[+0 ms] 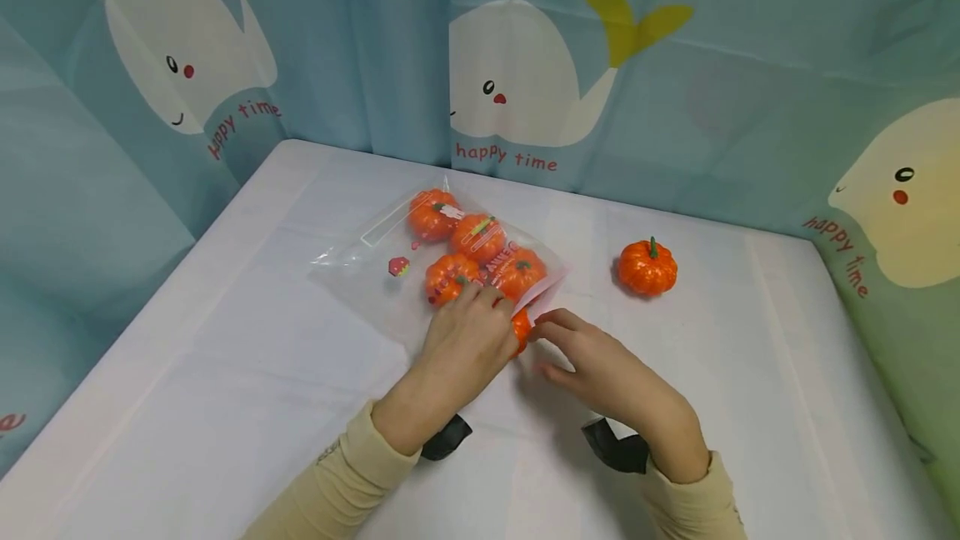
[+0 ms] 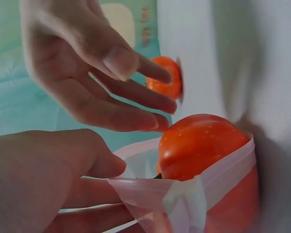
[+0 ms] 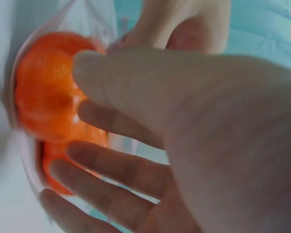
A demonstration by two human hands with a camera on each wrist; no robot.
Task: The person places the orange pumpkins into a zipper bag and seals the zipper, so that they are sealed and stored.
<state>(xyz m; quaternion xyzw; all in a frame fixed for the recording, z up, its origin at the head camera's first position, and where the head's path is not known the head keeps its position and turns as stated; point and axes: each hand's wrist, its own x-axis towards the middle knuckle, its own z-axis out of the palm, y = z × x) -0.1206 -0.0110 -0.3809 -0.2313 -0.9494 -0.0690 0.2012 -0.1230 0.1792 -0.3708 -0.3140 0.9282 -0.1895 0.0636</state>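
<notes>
In the head view's lower centre, the right hand (image 1: 600,361) spreads its fingers beside a mouth pumpkin (image 1: 521,333); the left hand (image 1: 467,336) pinches the rim of the clear bag (image 1: 367,273), mid-frame, around it and four farther pumpkins (image 1: 472,244). Right of centre sits a loose pumpkin (image 1: 647,269); whale-print curtain (image 1: 405,65) fills the top.

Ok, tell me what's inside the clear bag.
Four orange pumpkins show through the clear bag in the head view; a fifth pumpkin sits in its mouth, partly covered by the left hand. Whatever lies beneath them is hidden.
</notes>
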